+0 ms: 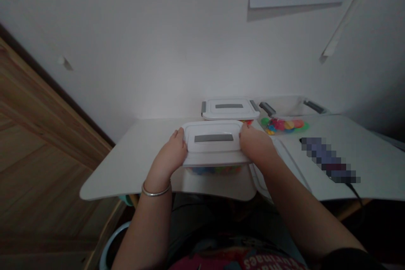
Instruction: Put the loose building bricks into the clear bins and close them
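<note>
Between my two hands is a clear storage box with a white lid (215,145) that has a grey strip across its top. Colourful pieces show blurred through the box's front wall. My left hand (173,149) is closed round the left end, with a metal bangle on that wrist. At the right end, my right hand (255,143) grips the lid's side, its fingers partly hidden. Just behind stands a second lidded box (229,109) with grey side clips. A loose white lid (291,162) lies flat on the table, partly under my right forearm.
Near the wall at right is an open clear box (287,105) with grey clips, beside a pile of colourful pieces (284,125). A pixelated object (329,160) with a cable lies on the white table (120,164). A wooden panel (47,156) stands at left.
</note>
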`<state>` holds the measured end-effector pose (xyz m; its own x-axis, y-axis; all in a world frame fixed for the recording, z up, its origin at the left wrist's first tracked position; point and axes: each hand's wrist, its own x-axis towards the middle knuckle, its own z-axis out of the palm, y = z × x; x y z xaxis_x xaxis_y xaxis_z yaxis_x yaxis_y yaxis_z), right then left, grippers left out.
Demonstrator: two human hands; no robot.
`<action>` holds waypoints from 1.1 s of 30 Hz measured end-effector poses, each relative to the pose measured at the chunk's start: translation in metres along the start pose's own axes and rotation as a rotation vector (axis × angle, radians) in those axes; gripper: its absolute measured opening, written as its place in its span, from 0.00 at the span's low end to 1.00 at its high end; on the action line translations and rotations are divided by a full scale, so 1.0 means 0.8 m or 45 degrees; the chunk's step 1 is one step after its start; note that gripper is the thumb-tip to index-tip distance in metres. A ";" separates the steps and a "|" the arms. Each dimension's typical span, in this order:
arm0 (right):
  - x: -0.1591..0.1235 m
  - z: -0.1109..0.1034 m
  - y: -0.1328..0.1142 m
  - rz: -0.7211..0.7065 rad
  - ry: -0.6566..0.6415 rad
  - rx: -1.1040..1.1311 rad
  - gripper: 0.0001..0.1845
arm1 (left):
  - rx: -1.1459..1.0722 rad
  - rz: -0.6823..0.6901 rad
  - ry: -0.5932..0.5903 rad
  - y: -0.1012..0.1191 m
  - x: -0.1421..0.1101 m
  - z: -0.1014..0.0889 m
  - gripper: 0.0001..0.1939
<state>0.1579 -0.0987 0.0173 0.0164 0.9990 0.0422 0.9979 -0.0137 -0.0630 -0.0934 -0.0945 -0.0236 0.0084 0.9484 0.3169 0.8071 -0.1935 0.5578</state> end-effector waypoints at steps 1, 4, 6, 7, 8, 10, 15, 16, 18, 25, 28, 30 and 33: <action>0.000 0.000 0.001 -0.008 0.001 0.004 0.22 | 0.043 0.001 -0.021 0.002 0.000 -0.002 0.28; -0.001 0.001 0.003 -0.014 0.002 0.008 0.21 | 0.179 -0.009 -0.051 0.013 -0.007 -0.009 0.27; 0.000 0.003 0.001 -0.016 0.018 0.008 0.22 | 0.289 -0.005 0.030 0.029 -0.019 -0.012 0.25; 0.000 0.004 -0.001 -0.030 0.028 0.016 0.22 | 0.360 0.023 0.120 0.039 -0.028 -0.012 0.24; 0.001 0.005 -0.004 -0.054 0.038 0.034 0.21 | 0.428 0.065 0.207 0.051 -0.036 -0.011 0.23; 0.002 0.008 -0.012 -0.111 0.063 0.116 0.20 | 0.482 0.200 0.271 0.075 -0.053 -0.004 0.23; 0.006 0.026 -0.031 -0.243 0.144 0.528 0.23 | 0.502 0.379 0.207 0.098 -0.070 0.015 0.19; 0.006 0.031 -0.031 -0.303 0.166 0.622 0.24 | 0.522 0.356 0.225 0.094 -0.070 0.015 0.18; 0.007 0.043 -0.028 -0.443 0.213 0.784 0.27 | 0.553 0.311 0.260 0.083 -0.068 0.012 0.18; 0.007 0.070 0.003 -0.361 0.189 0.715 0.23 | 0.687 -0.039 0.488 0.049 -0.066 -0.003 0.20; 0.006 0.077 0.016 -0.259 0.169 0.496 0.21 | 0.721 -0.115 0.523 0.037 -0.058 -0.003 0.22; 0.005 0.082 0.024 -0.187 0.154 0.342 0.22 | 0.726 -0.154 0.546 0.026 -0.048 -0.004 0.22; 0.001 0.090 0.035 -0.071 0.121 0.167 0.23 | 0.716 -0.194 0.564 0.007 -0.028 -0.006 0.22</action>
<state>0.1812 -0.0952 -0.0560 -0.0266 0.9894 0.1427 0.9808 0.0534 -0.1875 -0.0918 -0.1180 -0.0240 -0.2714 0.7409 0.6144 0.9624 0.2032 0.1801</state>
